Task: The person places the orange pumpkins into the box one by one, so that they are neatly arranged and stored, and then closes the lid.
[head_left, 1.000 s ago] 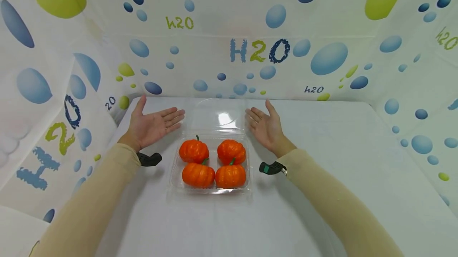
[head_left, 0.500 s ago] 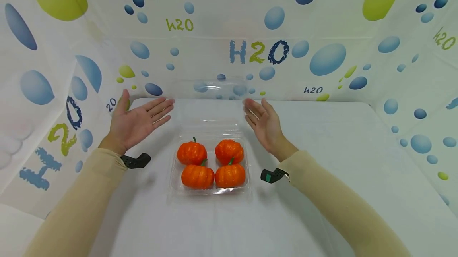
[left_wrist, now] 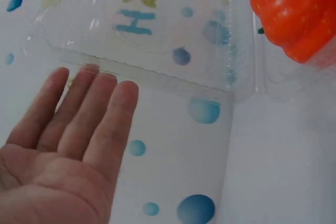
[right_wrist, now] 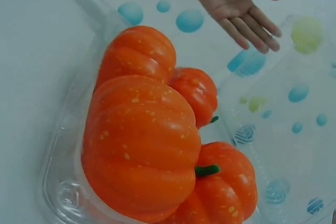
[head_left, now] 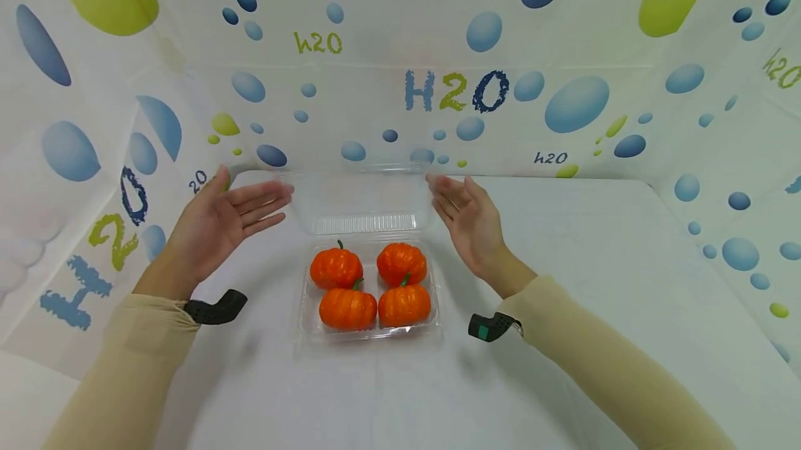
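Note:
A clear plastic clamshell container (head_left: 369, 336) holds several small orange pumpkins (head_left: 348, 309) with green stems. Its hinged lid (head_left: 363, 199) is tilted up behind them. My left hand (head_left: 209, 227) has straight fingers, their tips at the lid's left edge; in the left wrist view these fingertips (left_wrist: 126, 93) lie along that edge. Opposite, the fingertips of my right hand (head_left: 472, 227) are at the lid's right edge, thumb raised. Whether either hand bears on the plastic cannot be told exactly. In the right wrist view, a pumpkin (right_wrist: 139, 145) fills the middle and my left hand (right_wrist: 231, 9) shows beyond.
The container stands on a white-covered table (head_left: 594, 283). A white backdrop (head_left: 375, 81) with blue and green spots and H2O lettering rises behind and at both sides. A black wrist device (head_left: 215, 309) sits on the left wrist, another black device (head_left: 491, 327) on the right.
The lid lay back on the table, then swung up on its hinge; it now tilts further towards the pumpkins. My left hand has moved left and nearer; the right hand has shifted slightly right.

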Demonstrator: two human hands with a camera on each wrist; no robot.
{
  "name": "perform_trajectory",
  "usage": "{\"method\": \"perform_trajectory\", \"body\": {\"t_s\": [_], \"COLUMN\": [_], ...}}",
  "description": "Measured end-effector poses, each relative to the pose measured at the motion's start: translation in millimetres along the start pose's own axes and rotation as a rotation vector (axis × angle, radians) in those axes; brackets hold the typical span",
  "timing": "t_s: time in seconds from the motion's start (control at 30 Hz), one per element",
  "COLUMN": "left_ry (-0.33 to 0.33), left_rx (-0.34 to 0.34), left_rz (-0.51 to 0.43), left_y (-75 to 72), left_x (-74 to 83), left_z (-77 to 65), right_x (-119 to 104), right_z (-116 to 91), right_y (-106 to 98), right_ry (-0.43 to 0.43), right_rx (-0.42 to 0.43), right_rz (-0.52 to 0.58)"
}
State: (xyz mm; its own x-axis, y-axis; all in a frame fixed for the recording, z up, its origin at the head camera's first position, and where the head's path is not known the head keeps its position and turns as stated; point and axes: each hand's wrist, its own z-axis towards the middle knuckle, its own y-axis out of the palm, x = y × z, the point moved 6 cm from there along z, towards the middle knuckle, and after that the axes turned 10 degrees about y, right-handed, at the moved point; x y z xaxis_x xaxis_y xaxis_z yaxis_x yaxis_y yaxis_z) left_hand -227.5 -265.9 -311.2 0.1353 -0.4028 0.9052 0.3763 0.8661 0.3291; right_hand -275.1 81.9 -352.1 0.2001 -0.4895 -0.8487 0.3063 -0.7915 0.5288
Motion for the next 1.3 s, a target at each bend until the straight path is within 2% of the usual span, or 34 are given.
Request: {"method": "perform_trajectory", "body": {"t_s": [0.17,0.37,0.5,0.73,1.1,1.3], "left_ry": [-0.063,-0.160,-0.193,-0.180,-0.207,-0.220], "left_rx": [0.033,0.017,0.006,-0.006,-0.021,-0.075], "left_rz": [0.262,0.618,0.764,0.781,0.785,0.773], "left_y": [9.3,16.4,19.8,25.8,30.5,33.0], "left_x": [7.3,12.9,12.0,5.2,-1.7,-7.7], "left_z": [-6.0,-19.8,-32.8,-49.8,-63.9,-69.8], "right_x": [-4,-3,-1,4,14,22], "right_z": [-11,-27,-38,-56,-82,-89], "right_y": [2,5,7,5,7,5], "right_ry": [0.006,0.069,0.111,0.179,0.235,0.265], "right_rx": [0.034,0.089,0.107,0.142,0.190,0.213], "right_rz": [-0.032,-0.140,-0.208,-0.301,-0.380,-0.418]}}
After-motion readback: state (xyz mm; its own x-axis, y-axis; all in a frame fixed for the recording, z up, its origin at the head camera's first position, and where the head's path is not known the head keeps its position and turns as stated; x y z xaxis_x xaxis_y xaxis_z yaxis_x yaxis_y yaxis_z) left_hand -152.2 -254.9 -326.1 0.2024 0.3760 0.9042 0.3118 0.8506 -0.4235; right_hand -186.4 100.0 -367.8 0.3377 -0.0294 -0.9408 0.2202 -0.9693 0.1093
